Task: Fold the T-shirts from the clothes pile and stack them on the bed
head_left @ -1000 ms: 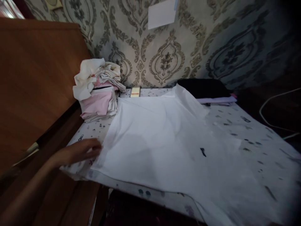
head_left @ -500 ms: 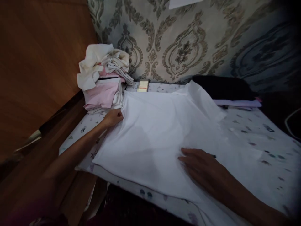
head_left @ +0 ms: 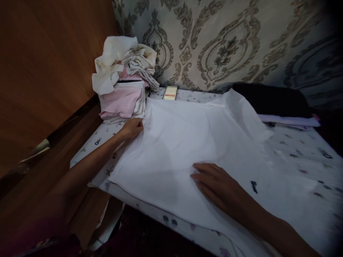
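A white T-shirt (head_left: 166,142) lies spread over a covered surface, with small dark lettering (head_left: 254,187) showing toward its right part. At the shirt's left edge, my left hand (head_left: 132,127) is closed, its fingers pinching the fabric. My right hand (head_left: 218,184) rests palm down on the middle of the shirt, fingers stretched out and holding nothing. Soft creases run through the cloth between the two hands.
A stack of folded pink and white clothes (head_left: 122,101), topped by crumpled cream cloth (head_left: 115,60), stands back left. Folded black clothing (head_left: 273,101) lies on lilac cloth at the back right. A small blurred box (head_left: 170,93) sits by the patterned wall (head_left: 227,46).
My right hand has slid left across the shirt, uncovering the dark lettering. My left hand stays at the left edge. The whole view has shifted slightly.
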`<state>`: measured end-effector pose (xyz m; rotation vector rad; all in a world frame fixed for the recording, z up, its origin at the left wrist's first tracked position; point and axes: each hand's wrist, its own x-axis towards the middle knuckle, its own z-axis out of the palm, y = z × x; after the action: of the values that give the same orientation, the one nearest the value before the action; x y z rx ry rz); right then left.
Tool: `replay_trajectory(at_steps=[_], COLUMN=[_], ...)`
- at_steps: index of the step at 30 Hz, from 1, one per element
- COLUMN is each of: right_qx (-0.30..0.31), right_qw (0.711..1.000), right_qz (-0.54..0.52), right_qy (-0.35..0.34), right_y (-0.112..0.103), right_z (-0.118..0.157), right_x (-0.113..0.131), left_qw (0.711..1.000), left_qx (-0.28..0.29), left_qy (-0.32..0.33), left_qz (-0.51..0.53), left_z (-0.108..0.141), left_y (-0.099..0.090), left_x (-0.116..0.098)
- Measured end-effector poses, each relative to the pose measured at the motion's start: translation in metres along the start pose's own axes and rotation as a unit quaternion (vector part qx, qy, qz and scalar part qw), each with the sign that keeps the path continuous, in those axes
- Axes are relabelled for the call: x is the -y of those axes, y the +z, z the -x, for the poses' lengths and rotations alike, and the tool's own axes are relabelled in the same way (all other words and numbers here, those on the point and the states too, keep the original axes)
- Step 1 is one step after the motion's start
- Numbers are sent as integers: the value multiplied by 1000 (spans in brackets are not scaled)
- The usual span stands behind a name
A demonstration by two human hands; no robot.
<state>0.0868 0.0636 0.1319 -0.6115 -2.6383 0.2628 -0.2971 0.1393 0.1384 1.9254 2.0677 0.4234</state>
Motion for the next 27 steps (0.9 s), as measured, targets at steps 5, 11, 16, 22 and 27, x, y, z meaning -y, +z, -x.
replay_trajectory(at_steps=[5,11,16,22,27], right_qx=[8,49,145,142,75], right_qw=[1000,997,979,960,961], right_qz=[-8,-50,-81,-104,-57], right_qy=[-6,-42,-115,-219,-260], right_y=[2,14,50,87,100], right_z=[-9,-49,-94,-113,-112], right_x=[6,37,83,121,119], left_qw=[999,995,996,996,997], left_qx=[-29,-6,-45,41,6], left_qy=[-22,-25,18,73,51], left_qz=[-33,-100,-69,-14,-64], left_z=[4,25,49,79,55], left_y=[-9,-14,-30,-48,-43], left_x=[-2,-11,-7,-2,-6])
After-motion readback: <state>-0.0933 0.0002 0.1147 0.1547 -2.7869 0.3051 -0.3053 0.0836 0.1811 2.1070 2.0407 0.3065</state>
